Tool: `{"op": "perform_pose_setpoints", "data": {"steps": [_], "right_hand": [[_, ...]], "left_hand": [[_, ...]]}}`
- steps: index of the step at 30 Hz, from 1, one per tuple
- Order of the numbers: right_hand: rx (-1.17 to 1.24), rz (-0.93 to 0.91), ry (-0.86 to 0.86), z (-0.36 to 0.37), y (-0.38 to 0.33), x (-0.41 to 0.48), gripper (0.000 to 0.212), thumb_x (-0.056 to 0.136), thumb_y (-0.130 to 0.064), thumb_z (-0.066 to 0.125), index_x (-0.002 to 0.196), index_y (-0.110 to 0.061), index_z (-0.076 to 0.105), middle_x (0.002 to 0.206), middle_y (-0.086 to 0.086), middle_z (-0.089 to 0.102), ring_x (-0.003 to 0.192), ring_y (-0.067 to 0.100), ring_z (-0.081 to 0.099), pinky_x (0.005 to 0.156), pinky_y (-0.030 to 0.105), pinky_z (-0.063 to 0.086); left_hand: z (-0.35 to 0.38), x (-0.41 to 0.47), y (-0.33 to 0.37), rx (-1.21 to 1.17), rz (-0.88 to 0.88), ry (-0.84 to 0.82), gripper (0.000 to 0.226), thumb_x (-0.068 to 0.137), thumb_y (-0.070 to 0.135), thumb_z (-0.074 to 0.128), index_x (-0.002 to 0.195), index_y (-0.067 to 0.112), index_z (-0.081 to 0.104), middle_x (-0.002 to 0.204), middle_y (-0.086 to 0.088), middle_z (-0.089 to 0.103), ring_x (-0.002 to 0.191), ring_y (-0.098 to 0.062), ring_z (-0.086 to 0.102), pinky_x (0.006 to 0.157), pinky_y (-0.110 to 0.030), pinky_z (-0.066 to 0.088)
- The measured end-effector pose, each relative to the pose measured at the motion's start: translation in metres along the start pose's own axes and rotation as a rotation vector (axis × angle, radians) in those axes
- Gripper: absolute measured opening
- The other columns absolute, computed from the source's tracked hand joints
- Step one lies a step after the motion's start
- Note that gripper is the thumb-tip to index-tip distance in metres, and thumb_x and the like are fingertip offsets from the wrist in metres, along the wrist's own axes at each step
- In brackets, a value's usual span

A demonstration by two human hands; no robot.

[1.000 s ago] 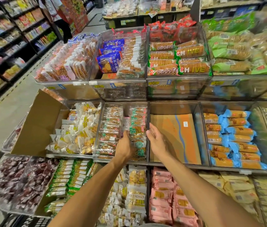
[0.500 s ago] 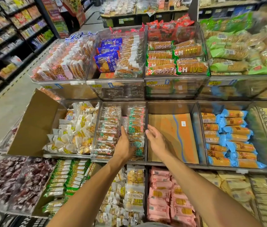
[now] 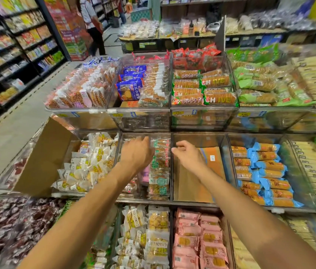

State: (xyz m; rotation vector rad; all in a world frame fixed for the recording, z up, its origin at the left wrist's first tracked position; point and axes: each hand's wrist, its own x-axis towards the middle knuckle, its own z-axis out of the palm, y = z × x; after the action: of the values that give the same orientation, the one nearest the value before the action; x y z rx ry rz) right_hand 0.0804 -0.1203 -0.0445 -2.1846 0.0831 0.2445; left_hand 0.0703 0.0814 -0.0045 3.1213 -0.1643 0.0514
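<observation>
Nearest tier, below the forearms: pink biscuit packets [image 3: 197, 241], not involved. Next tier up, work in hand: straightening the green-labelled snack packets [image 3: 160, 167] in the clear acrylic bin [image 3: 145, 199], middle tier, just left of the divider [image 3: 171, 183]. Left hand [image 3: 136, 155]: back to camera, fingers dipped into the bin's left row; whether they grip a packet is hidden, cannot tell. Right hand [image 3: 189, 157]: over the neighbouring bin lined with cardboard [image 3: 192, 183], fingers loosely curled, nothing seen in them, fingertips just beside the divider's top edge. Handling, judged: packets small and light, wrapped in slick, crinkly film; contents look like brittle crackers, so squeeze little. Best taken by the flat faces or the sealed ends, or several at once pressed between the palms; a loose row will likely fan out and slide. Appearance: clear film, golden-brown contents showing through, green print with a round green badge, a small red mark at one end; the right row runs front to back, full. Beyond, upper tier: CHIVE cracker packs [image 3: 219, 98].
</observation>
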Motion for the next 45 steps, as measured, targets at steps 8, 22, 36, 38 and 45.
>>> {"op": "perform_pose_setpoints", "data": {"steps": [8, 22, 36, 38, 45], "right_hand": [[-0.595, -0.074, 0.262, -0.042, -0.055, -0.028, 0.057, 0.098, -0.058, 0.054, 0.146, -0.026, 0.055, 0.139, 0.006, 0.061, 0.129, 0.030, 0.054, 0.108, 0.045, 0.041], [-0.628, 0.352, 0.566, -0.105, 0.019, -0.183, 0.051, 0.097, -0.052, 0.056, 0.134, -0.018, 0.063, 0.129, 0.009, 0.065, 0.123, 0.036, 0.058, 0.101, 0.048, 0.044], [-0.635, 0.734, 0.821, -0.225, 0.166, -0.407, 0.053, 0.094, -0.059, 0.057, 0.134, -0.023, 0.060, 0.129, 0.008, 0.065, 0.126, 0.033, 0.057, 0.104, 0.049, 0.043], [-0.666, 0.767, 0.848, -0.240, 0.188, -0.434, 0.052, 0.093, -0.061, 0.057, 0.130, -0.024, 0.063, 0.126, 0.007, 0.067, 0.122, 0.032, 0.060, 0.101, 0.047, 0.045], [-0.660, 0.884, 0.899, -0.273, 0.257, -0.520, 0.057, 0.094, -0.061, 0.056, 0.133, -0.021, 0.062, 0.121, 0.011, 0.068, 0.118, 0.035, 0.062, 0.100, 0.046, 0.045]], "left_hand": [[-0.055, 0.010, 0.019, 0.016, 0.192, 0.090, 0.034, 0.102, 0.036, 0.048, 0.123, 0.011, 0.059, 0.113, -0.013, 0.068, 0.109, -0.037, 0.064, 0.092, -0.045, 0.049], [-0.053, -0.017, 0.152, 0.040, 0.676, 0.136, 0.035, 0.105, 0.040, 0.044, 0.125, 0.015, 0.058, 0.122, -0.014, 0.067, 0.115, -0.040, 0.062, 0.098, -0.048, 0.045], [-0.058, -0.165, 0.428, 0.069, 1.079, 0.144, 0.047, 0.101, 0.050, 0.049, 0.137, 0.020, 0.054, 0.134, -0.012, 0.062, 0.127, -0.037, 0.057, 0.109, -0.049, 0.041], [-0.056, -0.189, 0.462, 0.074, 1.112, 0.135, 0.047, 0.101, 0.051, 0.049, 0.135, 0.019, 0.055, 0.132, -0.013, 0.062, 0.126, -0.037, 0.057, 0.109, -0.050, 0.040], [-0.035, -0.264, 0.557, 0.047, 1.252, 0.157, 0.046, 0.101, 0.050, 0.047, 0.133, 0.018, 0.057, 0.127, -0.011, 0.064, 0.120, -0.035, 0.059, 0.102, -0.047, 0.044]]}}
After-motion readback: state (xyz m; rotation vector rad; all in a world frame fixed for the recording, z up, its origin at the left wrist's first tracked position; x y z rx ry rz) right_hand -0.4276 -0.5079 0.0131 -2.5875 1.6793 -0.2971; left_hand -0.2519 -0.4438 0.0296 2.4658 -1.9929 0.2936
